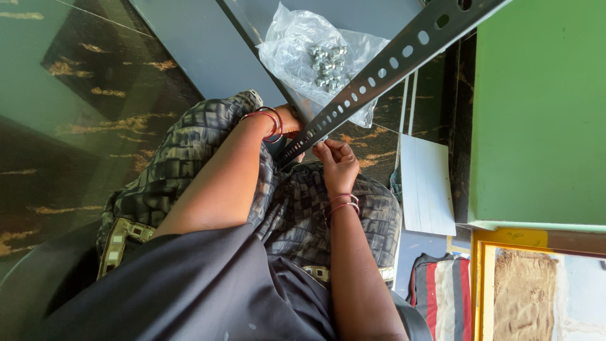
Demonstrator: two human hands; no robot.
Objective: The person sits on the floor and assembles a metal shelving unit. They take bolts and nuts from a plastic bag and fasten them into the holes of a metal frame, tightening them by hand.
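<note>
A long dark slotted metal angle bar (391,63) runs from the top right down to my lap. My left hand (289,121) grips its lower end from behind, partly hidden by the bar. My right hand (338,161) pinches at the bar's lower end with fingertips together; whether it holds a small fastener I cannot tell. Both wrists wear red bangles. A clear plastic bag (315,60) with several silver nuts and bolts lies just beyond my hands.
A grey metal panel (202,50) lies on the dark marbled floor (76,95) ahead. A green wall or board (536,113) stands on the right, with a white sheet (426,186), a striped cloth (442,293) and a yellow-framed panel (543,290) below it.
</note>
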